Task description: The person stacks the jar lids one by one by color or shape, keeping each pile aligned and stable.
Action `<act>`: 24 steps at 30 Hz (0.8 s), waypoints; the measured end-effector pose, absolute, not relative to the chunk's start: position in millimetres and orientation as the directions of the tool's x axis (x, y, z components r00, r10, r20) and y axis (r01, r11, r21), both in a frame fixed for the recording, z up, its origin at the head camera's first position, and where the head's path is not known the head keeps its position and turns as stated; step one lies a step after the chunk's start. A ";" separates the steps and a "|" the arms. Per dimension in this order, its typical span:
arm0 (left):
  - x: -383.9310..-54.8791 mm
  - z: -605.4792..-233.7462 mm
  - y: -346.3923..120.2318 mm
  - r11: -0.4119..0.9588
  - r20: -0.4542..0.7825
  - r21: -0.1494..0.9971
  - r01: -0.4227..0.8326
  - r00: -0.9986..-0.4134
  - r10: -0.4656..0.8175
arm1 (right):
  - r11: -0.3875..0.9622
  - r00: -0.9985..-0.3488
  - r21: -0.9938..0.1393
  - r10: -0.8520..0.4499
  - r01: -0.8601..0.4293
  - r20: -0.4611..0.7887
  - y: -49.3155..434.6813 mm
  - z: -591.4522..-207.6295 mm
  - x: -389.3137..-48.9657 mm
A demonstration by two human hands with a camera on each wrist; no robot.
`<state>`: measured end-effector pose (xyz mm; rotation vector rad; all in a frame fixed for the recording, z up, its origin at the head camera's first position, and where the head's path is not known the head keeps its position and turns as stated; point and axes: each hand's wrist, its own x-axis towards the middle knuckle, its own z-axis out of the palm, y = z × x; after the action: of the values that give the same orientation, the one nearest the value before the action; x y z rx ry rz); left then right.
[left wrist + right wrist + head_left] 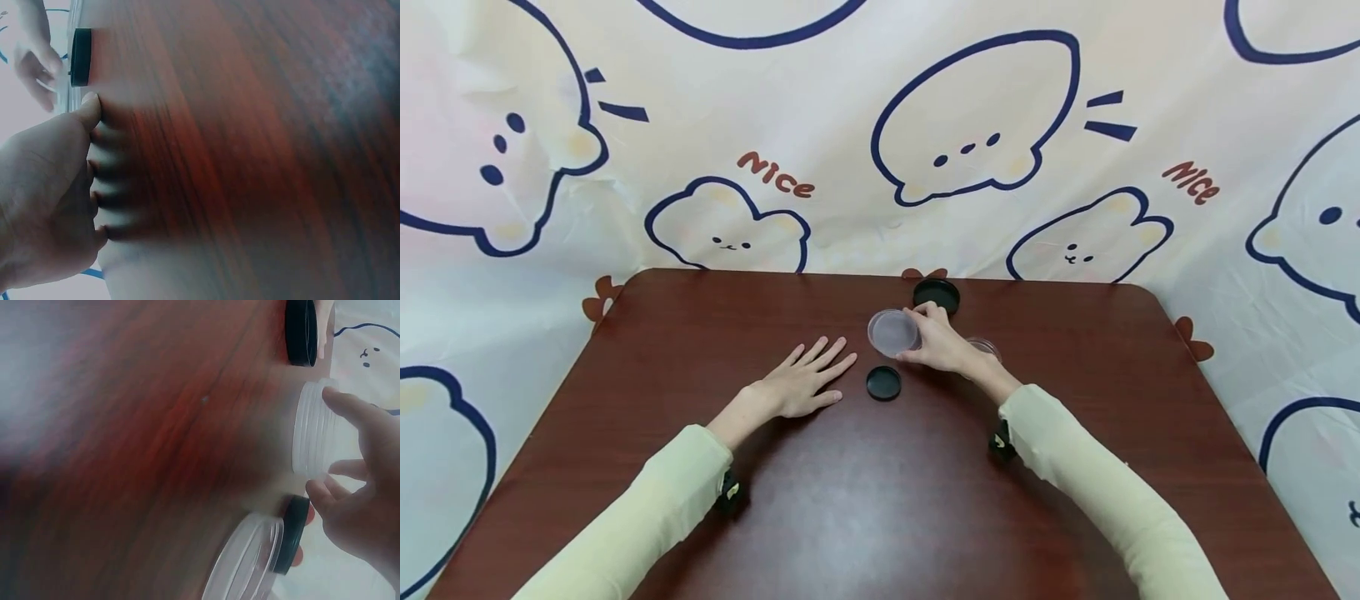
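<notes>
My right hand (936,342) holds a short, clear round plastic jar (889,335) by its side. Thumb and fingers grip opposite sides of the jar's rim in the right wrist view, where its ridged wall (306,431) shows. Palm down on the table, my left hand (797,383) lies with its fingers spread and holds nothing. Between the hands sits a small black round lid (883,383), just in front of the jar. A larger black lid (936,293) lies behind the right hand. Partly hidden by the right wrist, a second clear jar (984,347) stands on the table.
The brown wooden table (865,500) ends at a back edge close behind the larger lid. A white cloth (842,108) with cartoon drawings hangs behind the table and along both sides.
</notes>
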<state>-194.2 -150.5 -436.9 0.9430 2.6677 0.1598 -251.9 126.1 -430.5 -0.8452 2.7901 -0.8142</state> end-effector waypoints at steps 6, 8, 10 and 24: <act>-194.0 -436.5 -148.0 0.791 -0.270 0.195 0.580 -0.743 0.612 | 0.730 -0.853 -0.502 -0.520 -0.463 0.031 114.3 -431.5 -261.3; -194.7 -435.4 -147.5 0.790 -0.271 0.197 0.581 -0.742 0.614 | 0.742 -0.860 -0.495 -0.510 -0.452 0.019 113.3 -431.1 -263.7; -195.0 -434.8 -147.5 0.786 -0.269 0.201 0.584 -0.739 0.618 | 0.753 -0.861 -0.486 -0.508 -0.444 0.000 112.8 -430.6 -265.3; -194.4 -437.8 -149.3 0.778 -0.243 0.213 0.591 -0.739 0.628 | 0.762 -0.853 -0.471 -0.520 -0.444 -0.037 114.0 -430.1 -263.3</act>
<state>-194.4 -149.3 -437.8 0.9398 2.6707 0.1747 -263.3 114.0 -430.1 -0.7698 2.7922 -0.6838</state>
